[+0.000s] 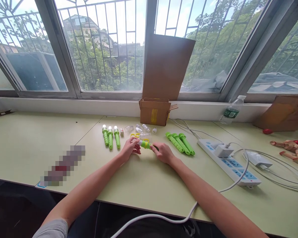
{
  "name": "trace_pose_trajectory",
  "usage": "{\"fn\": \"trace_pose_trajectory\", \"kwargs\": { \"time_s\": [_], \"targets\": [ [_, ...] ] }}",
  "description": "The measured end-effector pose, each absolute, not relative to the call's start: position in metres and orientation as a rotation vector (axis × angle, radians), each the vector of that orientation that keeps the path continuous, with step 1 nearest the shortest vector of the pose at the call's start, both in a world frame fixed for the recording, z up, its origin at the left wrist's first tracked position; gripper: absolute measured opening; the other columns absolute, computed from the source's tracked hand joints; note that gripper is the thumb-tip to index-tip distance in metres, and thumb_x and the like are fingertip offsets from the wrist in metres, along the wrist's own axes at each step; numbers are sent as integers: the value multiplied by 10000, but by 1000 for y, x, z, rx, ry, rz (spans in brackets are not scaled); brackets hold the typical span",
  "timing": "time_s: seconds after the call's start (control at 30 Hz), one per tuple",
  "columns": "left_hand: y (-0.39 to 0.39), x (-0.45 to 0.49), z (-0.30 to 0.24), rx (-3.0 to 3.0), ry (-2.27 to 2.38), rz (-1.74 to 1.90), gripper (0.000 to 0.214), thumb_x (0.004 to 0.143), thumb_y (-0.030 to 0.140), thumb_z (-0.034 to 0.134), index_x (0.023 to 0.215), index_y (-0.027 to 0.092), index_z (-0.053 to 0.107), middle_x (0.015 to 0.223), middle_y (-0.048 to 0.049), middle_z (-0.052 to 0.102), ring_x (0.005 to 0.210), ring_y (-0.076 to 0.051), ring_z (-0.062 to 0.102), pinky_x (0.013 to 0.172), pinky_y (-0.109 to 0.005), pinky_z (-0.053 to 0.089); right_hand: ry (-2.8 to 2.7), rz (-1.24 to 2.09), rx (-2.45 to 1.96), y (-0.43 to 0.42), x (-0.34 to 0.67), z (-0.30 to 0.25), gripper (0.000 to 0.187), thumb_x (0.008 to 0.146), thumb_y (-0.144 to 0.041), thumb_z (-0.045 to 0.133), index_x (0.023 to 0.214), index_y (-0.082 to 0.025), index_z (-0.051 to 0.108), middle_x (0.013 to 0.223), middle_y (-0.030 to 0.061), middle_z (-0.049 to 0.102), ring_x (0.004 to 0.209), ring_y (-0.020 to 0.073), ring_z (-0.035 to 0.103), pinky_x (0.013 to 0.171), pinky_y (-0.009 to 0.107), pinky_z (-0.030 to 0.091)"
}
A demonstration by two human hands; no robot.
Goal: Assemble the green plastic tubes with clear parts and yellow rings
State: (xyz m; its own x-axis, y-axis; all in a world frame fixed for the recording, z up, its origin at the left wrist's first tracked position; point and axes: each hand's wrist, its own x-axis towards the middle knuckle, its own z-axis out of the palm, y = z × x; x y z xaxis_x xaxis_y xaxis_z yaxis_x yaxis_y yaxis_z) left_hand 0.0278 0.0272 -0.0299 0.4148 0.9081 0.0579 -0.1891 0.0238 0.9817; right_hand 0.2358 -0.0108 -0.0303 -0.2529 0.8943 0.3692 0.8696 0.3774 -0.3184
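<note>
Between my two hands lies a green toy torch point(146, 144) with a white tip and a yellow ring near its head. The fingers of my left hand point(129, 149) pinch its white end, while my right hand point(164, 152) grips the green handle. Just beyond are clear plastic caps point(139, 129), yellow rings point(134, 135) and small white pieces point(154, 130). Left of my left hand stand three green torches with white tips point(110, 137) in a row. To the right of my right hand rest three green handles point(180, 143) without white tips.
A cardboard box point(154, 112) stands at the back against the sill. On the right are a power strip point(228, 162) with cables, a charger point(257, 159), a plastic bottle point(232, 110) and wooden toy parts point(291, 148). A blurred object point(64, 165) lies at left.
</note>
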Motion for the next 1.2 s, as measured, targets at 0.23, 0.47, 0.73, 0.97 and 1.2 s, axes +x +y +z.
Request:
{"fn": "trace_pose_trajectory", "kwargs": {
  "time_s": [0.23, 0.47, 0.73, 0.97, 1.2],
  "targets": [
    [35, 27, -27, 1158, 757, 1063, 476, 795, 633, 451, 969, 190, 442, 665, 14, 559, 462, -117, 553, 474, -295, 520, -1896, 379, -1418, -5, 237, -34, 403, 872, -484, 397, 606, -189, 464, 539, -12, 479, 515, 122, 400, 516, 243, 253],
    [37, 29, -31, 1297, 846, 1071, 425, 780, 562, 537, 955, 189, 435, 707, 11, 563, 474, -100, 559, 463, -251, 492, -1593, 431, -1355, 0, 236, -33, 389, 771, -534, 553, 637, -202, 399, 542, -56, 374, 501, 97, 338, 476, 228, 257],
    [33, 32, -38, 1970, 965, 1080, 251, 818, 409, 521, 950, 198, 486, 720, 18, 561, 534, -84, 536, 495, -198, 431, -1401, 674, -1305, 8, 237, -42, 326, 713, -486, 625, 677, -193, 486, 541, -41, 449, 441, 108, 451, 397, 223, 334],
    [30, 33, -38, 2111, 1010, 1063, 200, 839, 363, 484, 962, 205, 488, 737, 14, 583, 548, -86, 529, 531, -208, 432, -1340, 919, -1234, 13, 232, -33, 322, 708, -460, 634, 832, -175, 550, 638, -8, 546, 449, 115, 531, 390, 227, 422],
    [31, 33, -38, 2156, 1027, 1054, 200, 846, 366, 474, 963, 206, 490, 744, 11, 589, 560, -99, 539, 547, -226, 449, -1260, 961, -1174, 13, 233, -33, 314, 717, -466, 614, 799, -169, 550, 632, 1, 595, 371, 77, 443, 339, 216, 366]
  ]
}}
